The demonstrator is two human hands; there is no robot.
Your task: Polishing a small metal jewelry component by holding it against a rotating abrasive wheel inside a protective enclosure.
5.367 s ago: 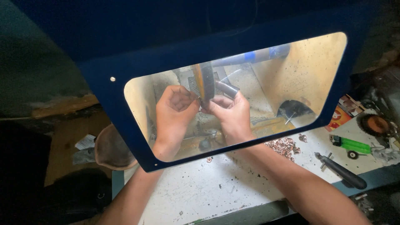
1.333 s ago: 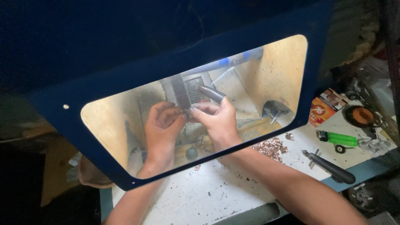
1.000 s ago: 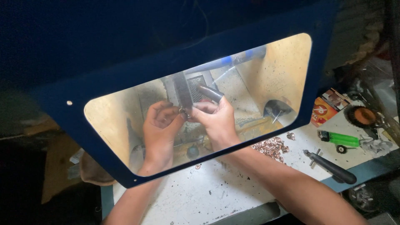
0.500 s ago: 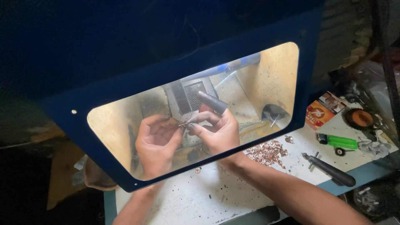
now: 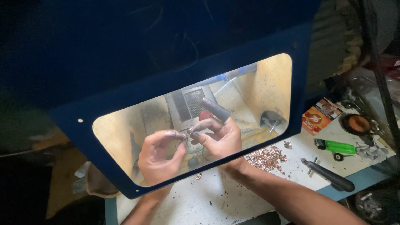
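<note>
I look through the clear window of a dark blue shield [image 5: 187,83] at both my hands. My left hand [image 5: 160,156] pinches a tiny metal piece [image 5: 186,136] between thumb and forefinger. My right hand [image 5: 221,137] meets it fingertip to fingertip and grips a dark cylindrical tool handle [image 5: 215,109] that sticks up and back from the fist. The tool's tip touches the small piece. Behind the hands stands a grey machine part with a mesh grille [image 5: 189,102].
A heap of small copper-coloured pieces [image 5: 266,156] lies on the speckled white bench [image 5: 208,200]. To the right lie a black-handled tool [image 5: 329,177], a green lighter [image 5: 337,146], a small orange carton [image 5: 318,118] and a round brush wheel [image 5: 357,123].
The view has shifted, so the window sits further right. My hands have come lower and away from the machine part, still joined at the fingertips on the small piece.
</note>
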